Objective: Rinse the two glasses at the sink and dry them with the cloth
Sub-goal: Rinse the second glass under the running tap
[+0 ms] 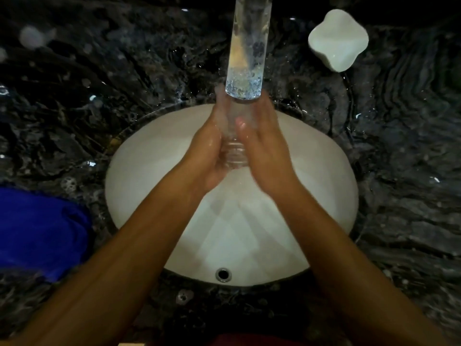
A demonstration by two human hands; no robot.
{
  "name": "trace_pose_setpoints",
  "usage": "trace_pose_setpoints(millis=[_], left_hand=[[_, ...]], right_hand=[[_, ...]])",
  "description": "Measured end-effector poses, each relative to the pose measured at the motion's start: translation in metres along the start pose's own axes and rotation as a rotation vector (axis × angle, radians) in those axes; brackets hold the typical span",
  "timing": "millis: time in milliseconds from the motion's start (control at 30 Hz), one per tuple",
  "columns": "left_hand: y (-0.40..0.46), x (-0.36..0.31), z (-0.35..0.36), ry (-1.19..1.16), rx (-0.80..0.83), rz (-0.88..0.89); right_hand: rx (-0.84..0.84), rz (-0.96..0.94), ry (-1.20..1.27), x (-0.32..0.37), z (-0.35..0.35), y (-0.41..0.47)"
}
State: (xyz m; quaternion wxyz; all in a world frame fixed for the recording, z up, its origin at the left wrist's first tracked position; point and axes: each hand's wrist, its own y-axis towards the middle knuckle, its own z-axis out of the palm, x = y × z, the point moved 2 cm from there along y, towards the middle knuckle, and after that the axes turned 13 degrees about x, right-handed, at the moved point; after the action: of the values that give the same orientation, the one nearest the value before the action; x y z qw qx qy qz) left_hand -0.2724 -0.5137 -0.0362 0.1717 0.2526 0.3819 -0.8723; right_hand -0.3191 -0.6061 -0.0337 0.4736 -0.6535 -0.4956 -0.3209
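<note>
Both hands meet over the white sink [324, 171] at centre frame. The left hand [207, 156] and right hand [264, 156] cup a clear glass [233, 151] between the palms, fingers curled round it — blurred, so exact finger placement cannot be told. A tall clear faucet column [245, 53] (water inside, bubbling) stands at 12 o'clock, its lower end just above the fingers. A blue cloth [37, 233] lies at 9 o'clock on the dark marble counter [399, 146]. A white dish [338, 39] sits at 1 o'clock.
</note>
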Motion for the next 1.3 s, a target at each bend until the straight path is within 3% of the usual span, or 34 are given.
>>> trace_pose_setpoints(millis=[100,167,300,467,567,700,767,867,933,1133,1300], left_hand=[[-0.006,0.008,0.009,-0.171,0.117,-0.067],[-0.009,0.013,0.009,-0.298,0.153,-0.115],[-0.017,0.012,-0.001,-0.392,0.186,-0.08],[-0.009,-0.001,-0.016,-0.395,-0.068,-0.021],[-0.01,-0.007,-0.017,-0.387,-0.151,-0.048],[-0.028,-0.001,0.004,-0.19,-0.125,-0.176],[-0.033,0.006,0.009,-0.076,-0.145,-0.239],[-0.042,0.006,0.016,0.115,-0.246,-0.189],[-0.054,-0.002,0.023,0.353,-0.347,-0.036],[-0.094,-0.017,0.014,0.85,-0.405,0.32],[-0.127,-0.009,0.017,1.08,-0.408,0.426]], right_hand=[[-0.065,0.088,0.231,0.012,-0.021,0.02],[-0.067,0.104,0.256,0.014,-0.028,0.017],[0.173,0.115,0.251,0.013,-0.022,0.003],[0.407,-0.036,0.063,0.011,-0.021,-0.027],[0.393,-0.023,-0.011,0.012,-0.048,-0.038],[-0.149,-0.108,0.019,0.051,-0.097,-0.031],[-0.276,-0.197,-0.109,0.076,-0.11,-0.024],[-0.166,-0.302,-0.498,0.108,-0.109,-0.004],[-0.082,-0.341,-0.662,0.117,-0.105,0.005],[-0.033,-0.332,-0.863,0.116,-0.107,0.004],[-0.001,-0.312,-0.868,0.102,-0.104,0.001]])
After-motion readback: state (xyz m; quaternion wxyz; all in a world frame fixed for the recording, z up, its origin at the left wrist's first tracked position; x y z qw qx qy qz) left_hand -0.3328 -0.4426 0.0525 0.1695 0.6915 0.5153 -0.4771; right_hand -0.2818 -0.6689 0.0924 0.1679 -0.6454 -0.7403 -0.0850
